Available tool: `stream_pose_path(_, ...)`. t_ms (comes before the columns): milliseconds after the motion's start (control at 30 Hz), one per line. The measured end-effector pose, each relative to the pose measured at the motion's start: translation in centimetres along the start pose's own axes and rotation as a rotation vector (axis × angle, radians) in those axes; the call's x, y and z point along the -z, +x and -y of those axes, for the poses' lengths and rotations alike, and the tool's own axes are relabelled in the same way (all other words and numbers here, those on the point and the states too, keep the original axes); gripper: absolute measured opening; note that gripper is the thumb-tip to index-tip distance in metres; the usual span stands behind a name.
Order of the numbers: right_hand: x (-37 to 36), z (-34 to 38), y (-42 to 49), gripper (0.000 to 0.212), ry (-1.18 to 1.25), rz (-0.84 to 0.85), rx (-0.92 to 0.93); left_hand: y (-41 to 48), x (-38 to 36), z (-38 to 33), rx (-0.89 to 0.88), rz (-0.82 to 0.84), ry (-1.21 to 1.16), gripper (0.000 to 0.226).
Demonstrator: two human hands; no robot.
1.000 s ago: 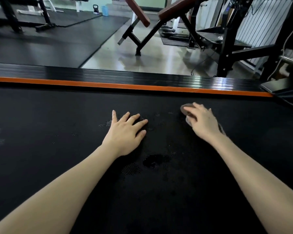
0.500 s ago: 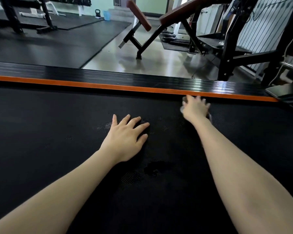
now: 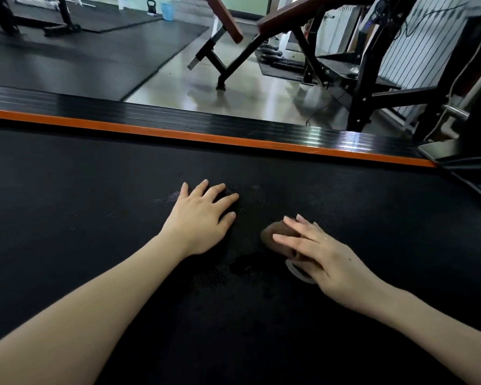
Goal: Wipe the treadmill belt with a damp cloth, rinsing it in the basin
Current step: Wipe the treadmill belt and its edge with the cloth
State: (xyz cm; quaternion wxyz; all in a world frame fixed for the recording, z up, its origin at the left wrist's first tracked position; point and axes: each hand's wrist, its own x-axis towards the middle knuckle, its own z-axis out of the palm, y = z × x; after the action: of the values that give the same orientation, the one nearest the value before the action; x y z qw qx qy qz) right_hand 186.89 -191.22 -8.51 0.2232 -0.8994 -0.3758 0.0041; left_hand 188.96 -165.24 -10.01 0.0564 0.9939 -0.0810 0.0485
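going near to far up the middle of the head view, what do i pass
dark wet patch on the black treadmill belt, flat left hand, orange edge stripe, glossy black ribbed side rail, shiny tiled floor, red-brown padded bench, light blue bin

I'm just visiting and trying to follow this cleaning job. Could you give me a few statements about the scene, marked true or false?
1. The left hand lies flat on the treadmill belt. True.
2. The right hand presses a cloth onto the belt. True.
3. The cloth is bright blue. False: it looks brownish.
4. A basin stands between the hands. False: no basin is in view.
5. The stripe along the rail is orange. True.
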Motion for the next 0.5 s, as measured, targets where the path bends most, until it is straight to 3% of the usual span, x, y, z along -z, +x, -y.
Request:
stream_pose_path(100, 0.8, -2.0, 2.8, 0.046, -0.013, -0.007, -0.042, 0.1, -0.1, 0.0, 0.005, 0.003, 0.008, 0.053)
stream_pose_path(267, 1.8, -7.9, 12.2, 0.04, -0.064, -0.172, -0.37, 0.0, -0.1, 0.1, 0.002, 0.008, 0.003, 0.085)
stream_pose_path(333, 1.7, -8.4, 13.7, 0.039, -0.093, -0.2, -0.429, 0.0, 0.1, 0.2, 0.002, 0.011, -0.003, 0.085)
stream_pose_path(500, 0.5, -4.5, 7.7, 0.042, -0.103, -0.194, -0.218, 0.0, 0.1, 0.1, 0.004, 0.021, -0.011, 0.058)
